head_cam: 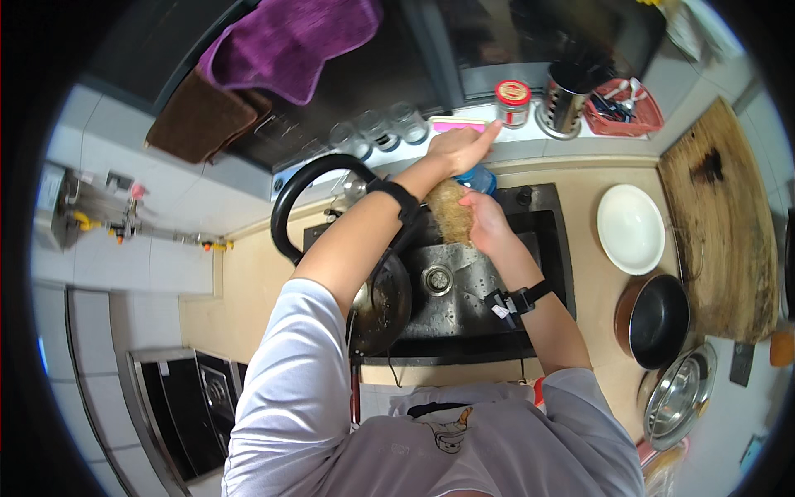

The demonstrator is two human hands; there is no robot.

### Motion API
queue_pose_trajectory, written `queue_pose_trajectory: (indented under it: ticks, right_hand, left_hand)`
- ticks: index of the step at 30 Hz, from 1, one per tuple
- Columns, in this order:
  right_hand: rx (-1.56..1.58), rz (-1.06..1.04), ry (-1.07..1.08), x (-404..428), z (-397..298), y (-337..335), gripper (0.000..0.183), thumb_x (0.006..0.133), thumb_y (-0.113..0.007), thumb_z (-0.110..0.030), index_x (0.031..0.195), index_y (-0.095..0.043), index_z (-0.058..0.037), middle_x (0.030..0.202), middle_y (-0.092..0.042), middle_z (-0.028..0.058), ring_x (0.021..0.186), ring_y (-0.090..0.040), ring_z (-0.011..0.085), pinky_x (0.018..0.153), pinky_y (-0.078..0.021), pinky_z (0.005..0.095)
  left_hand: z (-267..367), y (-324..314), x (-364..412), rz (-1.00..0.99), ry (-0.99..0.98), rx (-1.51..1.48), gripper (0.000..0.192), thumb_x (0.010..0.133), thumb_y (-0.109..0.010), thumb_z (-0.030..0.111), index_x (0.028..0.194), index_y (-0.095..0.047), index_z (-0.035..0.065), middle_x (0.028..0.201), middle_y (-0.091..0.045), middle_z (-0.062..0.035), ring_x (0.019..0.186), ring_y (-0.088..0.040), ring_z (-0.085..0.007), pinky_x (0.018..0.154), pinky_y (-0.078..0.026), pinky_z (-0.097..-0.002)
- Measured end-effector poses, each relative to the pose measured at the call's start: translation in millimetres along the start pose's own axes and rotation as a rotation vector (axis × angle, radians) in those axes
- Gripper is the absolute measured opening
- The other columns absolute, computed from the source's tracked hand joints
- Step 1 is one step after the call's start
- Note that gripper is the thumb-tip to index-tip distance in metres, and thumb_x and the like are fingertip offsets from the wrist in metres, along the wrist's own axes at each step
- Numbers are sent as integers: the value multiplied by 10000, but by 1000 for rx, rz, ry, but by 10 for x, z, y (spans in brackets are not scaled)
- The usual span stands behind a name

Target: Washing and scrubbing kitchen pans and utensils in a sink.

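My right hand point(487, 220) grips a tan fibrous scrubbing pad point(452, 214) over the back of the black sink point(459, 310). Above it my left hand point(463, 149) reaches across, forefinger and thumb stretched towards the window ledge; its palm side is hidden, so I cannot tell whether it holds anything. A blue plastic bottle or container point(478, 179) shows just under this hand, partly covered. Beneath my left forearm, a wet dark metal pan point(382, 304) lies tilted in the left of the sink. The drain point(437, 279) is in view.
A black curved faucet hose point(289, 199) arches left of my forearm. Along the ledge stand glasses point(407, 123), a red-lidded jar point(513, 104), a utensil holder point(562, 102) and a red basket point(646, 118). To the right are a white bowl point(631, 230), a pot point(661, 322) and a wooden board point(720, 230).
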State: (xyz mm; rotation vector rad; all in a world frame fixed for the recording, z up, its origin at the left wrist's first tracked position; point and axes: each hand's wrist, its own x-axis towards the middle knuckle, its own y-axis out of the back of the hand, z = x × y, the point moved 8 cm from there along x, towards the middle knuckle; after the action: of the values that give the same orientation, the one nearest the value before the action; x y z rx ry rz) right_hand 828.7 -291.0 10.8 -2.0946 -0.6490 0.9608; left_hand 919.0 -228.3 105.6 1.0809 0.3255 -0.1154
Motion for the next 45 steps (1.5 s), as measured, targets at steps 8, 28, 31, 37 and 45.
queue_pose_trajectory:
  ticks: [8,28,31,37,45]
  right_hand:
    - [-195,21,-68,-20,371,607,504,856,-404,-83,1345,-513,-26,1207,-628,114,1073,-615,251,956,-485,392]
    - [-1013,270,92,173,1141,665,584,868,-416,34,1426,-480,-128,711,-523,-40,529,-404,44,479,-298,209]
    - [-1091,190,94,266,1263,429,582,876,-430,29,1439,-456,-114,722,-521,-37,546,-411,42,493,-325,212]
    - [-1463,-40,476,678,1135,222,838,871,-435,95,1586,-87,-169,1056,-593,62,821,-518,114,769,-430,228]
    - [-1704,-10,255,1939,852,1145,828,830,-517,-17,1573,-170,-137,1201,-630,196,1080,-616,239,973,-429,288]
  left_hand:
    - [-69,464,-1011,379,-307,-398,619,1020,-317,510,1037,-706,29,969,-691,-212,978,-631,-409,886,-479,-436]
    - [-3614,-1396,-3322,1162,590,-2346,506,1006,-349,453,1105,-625,41,906,-634,-65,849,-621,-208,878,-546,-418]
    - [-3794,-1511,-3091,1134,655,-2292,504,1010,-341,456,1150,-599,45,995,-610,-89,950,-592,-231,926,-517,-453]
    - [-3921,-1626,-2722,1042,720,-2277,544,1010,-319,499,1286,-548,91,1247,-576,-90,1128,-536,-248,1055,-354,-480]
    - [-3960,-1657,-2541,958,814,-2159,531,1027,-290,502,1239,-579,110,1164,-588,-85,1073,-557,-228,971,-455,-424]
